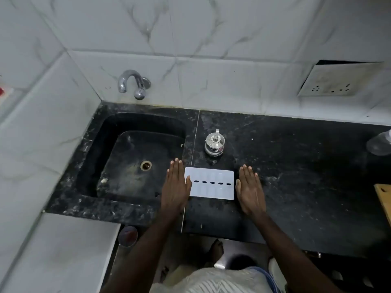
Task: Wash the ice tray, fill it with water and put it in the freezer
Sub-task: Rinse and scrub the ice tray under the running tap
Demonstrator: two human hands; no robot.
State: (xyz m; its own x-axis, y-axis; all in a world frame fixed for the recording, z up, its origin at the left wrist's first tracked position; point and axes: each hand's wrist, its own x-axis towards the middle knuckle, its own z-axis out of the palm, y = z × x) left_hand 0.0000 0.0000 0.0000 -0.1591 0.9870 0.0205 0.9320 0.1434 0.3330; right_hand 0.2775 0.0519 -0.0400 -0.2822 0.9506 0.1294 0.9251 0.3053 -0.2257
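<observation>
A white ice tray (pixel 211 183) lies flat on the black stone counter (pixel 296 166), just right of the sink (pixel 135 161). It shows a row of dark oval gaps along its middle. My left hand (pixel 176 185) lies flat with straight fingers at the tray's left end, its thumb touching the edge. Beside the tray's right end my right hand (pixel 249 187) rests flat on the counter, fingers straight, holding nothing. A chrome tap (pixel 132 82) sticks out of the tiled wall above the sink's back left.
A small steel lidded pot (pixel 214 143) stands just behind the tray. A clear container (pixel 379 143) sits at the far right edge, and a wooden board (pixel 384 197) pokes in below it. A wall socket (pixel 332 83) is at upper right. The sink has a brass drain (pixel 146 165).
</observation>
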